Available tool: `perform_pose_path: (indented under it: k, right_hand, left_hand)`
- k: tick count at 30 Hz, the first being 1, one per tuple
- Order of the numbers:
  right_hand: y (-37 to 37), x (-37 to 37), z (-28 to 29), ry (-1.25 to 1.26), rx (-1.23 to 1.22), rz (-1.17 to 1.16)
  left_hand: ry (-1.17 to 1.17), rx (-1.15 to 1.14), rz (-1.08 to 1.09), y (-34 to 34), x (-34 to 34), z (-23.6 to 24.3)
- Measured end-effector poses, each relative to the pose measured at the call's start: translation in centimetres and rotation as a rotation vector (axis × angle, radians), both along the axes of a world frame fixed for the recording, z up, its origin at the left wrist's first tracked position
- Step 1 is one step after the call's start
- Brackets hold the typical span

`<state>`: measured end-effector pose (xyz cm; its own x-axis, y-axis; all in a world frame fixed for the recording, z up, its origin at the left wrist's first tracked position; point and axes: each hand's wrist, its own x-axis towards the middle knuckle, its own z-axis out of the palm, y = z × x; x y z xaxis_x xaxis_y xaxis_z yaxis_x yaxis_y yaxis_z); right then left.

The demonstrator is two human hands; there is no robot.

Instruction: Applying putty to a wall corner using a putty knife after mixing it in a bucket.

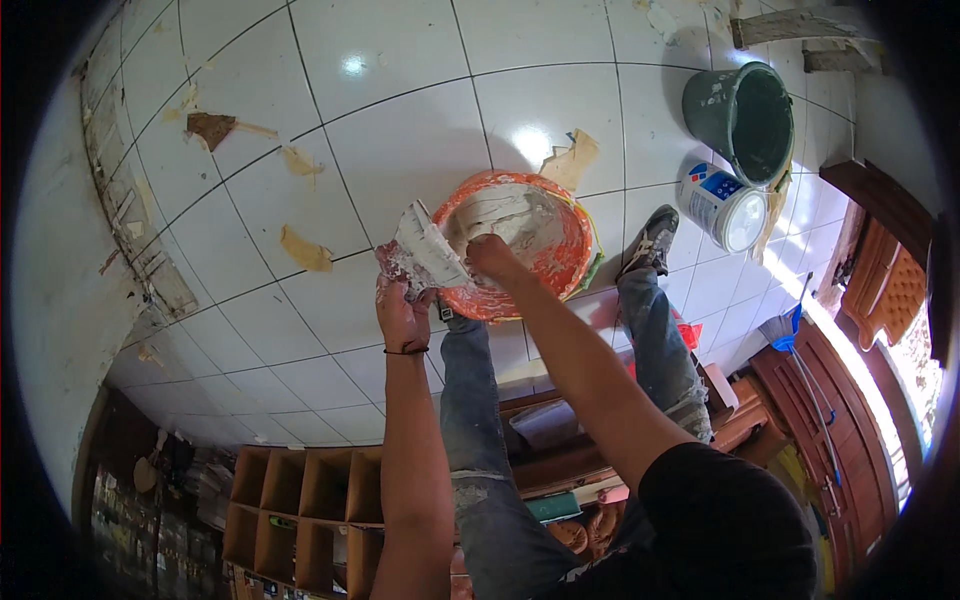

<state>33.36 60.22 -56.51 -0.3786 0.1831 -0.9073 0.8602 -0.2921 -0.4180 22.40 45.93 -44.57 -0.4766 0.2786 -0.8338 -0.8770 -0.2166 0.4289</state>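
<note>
An orange bucket (572, 245) stands on the tiled floor between my feet, its inner wall smeared with white plaster. White plaster paste (500, 215) lies inside it. My left hand (403, 305) is closed on a plaster-coated white holder (432, 250), tilted over the bucket's left rim; its exact kind is unclear. Reaching into the bucket's mouth, my right hand (490, 257) has its fingers curled closed beside that holder. Whatever it grips is hidden from view.
A dark green bucket (705, 105) and a white paint pail (722, 208) lie tipped at the right. Torn paper scraps (305, 250) are scattered leftward. Behind me are a wooden cubbyhole shelf (310, 485) and a blue broom (780, 330).
</note>
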Motion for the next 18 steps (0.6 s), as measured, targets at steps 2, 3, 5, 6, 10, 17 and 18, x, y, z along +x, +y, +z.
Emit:
perform_pose_path:
  k: [2,3,5,6,10,17,18]
  right_hand:
    - [-0.9,-1.9,2.4,0.118,-0.22,0.124]
    - [-0.3,-2.0,3.4,0.03,-0.199,0.149]
    - [1.8,-1.4,4.3,-0.066,-0.163,0.168]
    - [3.3,-0.6,4.1,-0.059,-0.303,0.009]
    - [2.1,-0.2,3.6,0.044,-0.407,-0.511]
    - [-2.1,0.0,2.4,0.275,0.045,-0.18]
    - [-1.8,0.5,3.1,0.314,0.061,0.013]
  left_hand:
    - [0.047,-0.061,-0.006,-2.8,-1.3,1.1]
    - [0.045,-0.06,-0.011,-3.0,-1.4,1.0]
    - [0.037,-0.066,-0.015,-2.6,-1.4,0.8]
    - [0.035,-0.055,-0.022,-2.0,-1.4,0.9]
    - [0.039,-0.045,-0.026,-1.4,-1.8,1.8]
    - [0.065,-0.08,-0.027,0.3,-1.7,2.0]
    - [0.065,-0.085,-0.028,-0.2,-1.8,1.9]
